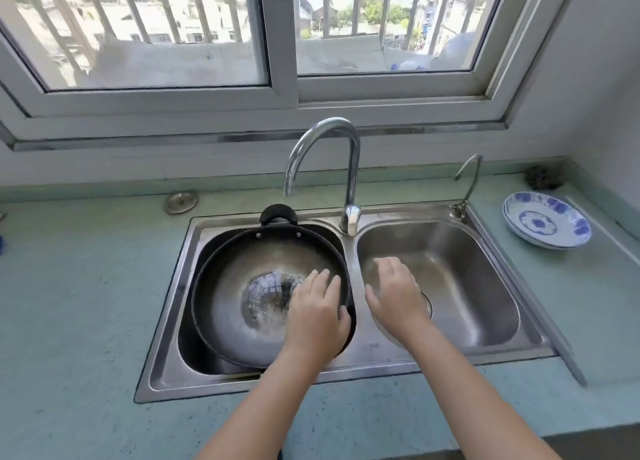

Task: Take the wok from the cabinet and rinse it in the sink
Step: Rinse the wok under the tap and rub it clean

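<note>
Hiding wok (228,296) rim: left hand (317,315); right hand (394,295) blurred.

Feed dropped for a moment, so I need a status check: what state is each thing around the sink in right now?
wok: in the left basin, tilted, a little water at the bottom
left hand: gripping the wok's near-right rim
right hand: open, empty, over the right basin
main faucet: spout over the wok, no stream visible
small tap: no flow visible
blue-patterned plates: stacked on the counter, empty
window: shut
</note>
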Motion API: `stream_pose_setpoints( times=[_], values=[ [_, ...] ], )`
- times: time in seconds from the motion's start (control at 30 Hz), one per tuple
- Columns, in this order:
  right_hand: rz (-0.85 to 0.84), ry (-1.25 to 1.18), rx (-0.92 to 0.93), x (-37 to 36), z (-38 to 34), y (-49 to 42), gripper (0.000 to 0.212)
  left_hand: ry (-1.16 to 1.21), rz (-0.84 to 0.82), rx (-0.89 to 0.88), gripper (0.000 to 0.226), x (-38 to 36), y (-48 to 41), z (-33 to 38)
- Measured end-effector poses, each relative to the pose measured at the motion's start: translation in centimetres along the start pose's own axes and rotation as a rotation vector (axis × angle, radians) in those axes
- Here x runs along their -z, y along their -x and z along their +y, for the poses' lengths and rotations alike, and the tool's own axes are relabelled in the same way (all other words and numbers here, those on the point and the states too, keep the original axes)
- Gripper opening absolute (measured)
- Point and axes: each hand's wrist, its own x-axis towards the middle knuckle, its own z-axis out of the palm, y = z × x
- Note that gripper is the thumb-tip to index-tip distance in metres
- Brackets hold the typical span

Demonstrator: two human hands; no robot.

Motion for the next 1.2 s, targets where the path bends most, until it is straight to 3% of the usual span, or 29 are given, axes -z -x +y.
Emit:
stream_pose_setpoints(
  times=[0.3, 0.53, 0.67, 0.83, 1.03, 1.2],
  values=[
    [-0.049, -0.018, 0.091, -2.9, 2.7, -8.4, 0.043, -0.040, -0.010, 0.092, 0.053, -1.6, -6.6, 0.4],
    [-0.087, -0.052, 0.154, -5.6, 3.5, -11.9, 0.059, -0.068, -0.026, 0.143, 0.054, -2.4, -9.0, -1.0],
    [-0.019, 0.019, 0.218, -6.2, 3.8, -13.2, 0.063, -0.075, -0.051, 0.175, 0.054, -3.1, -9.6, -1.5],
    [0.040, 0.029, 0.263, -6.7, 4.2, -14.5, 0.056, -0.078, -0.064, 0.194, 0.054, -3.8, -10.1, -1.7],
    [0.044, -0.038, 0.276, -7.2, 4.3, -15.4, 0.029, -0.072, -0.076, 0.201, 0.055, -4.3, -9.9, -1.9],
    [0.044, -0.059, 0.274, -7.0, 4.1, -15.7, 0.025, -0.071, -0.078, 0.202, 0.055, -4.2, -9.6, -2.0]
  ],
)
